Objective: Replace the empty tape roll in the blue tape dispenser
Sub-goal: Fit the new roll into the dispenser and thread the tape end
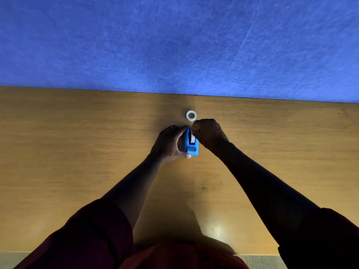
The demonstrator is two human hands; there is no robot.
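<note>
Left hand (171, 142): fingers wrapped round small blue plastic tape dispenser (191, 144) — steadied on wooden worktop (77, 152).
Right hand (208, 133): fingers pinched at dispenser's top.
White ring-shaped tape core (191, 115): laid just beyond.

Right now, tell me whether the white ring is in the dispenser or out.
Out. The white ring lies flat on the table, beyond the blue dispenser.

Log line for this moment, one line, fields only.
left hand: grips blue tape dispenser on table | right hand: fingers at dispenser's far end | white ring: lying flat beyond dispenser
</note>
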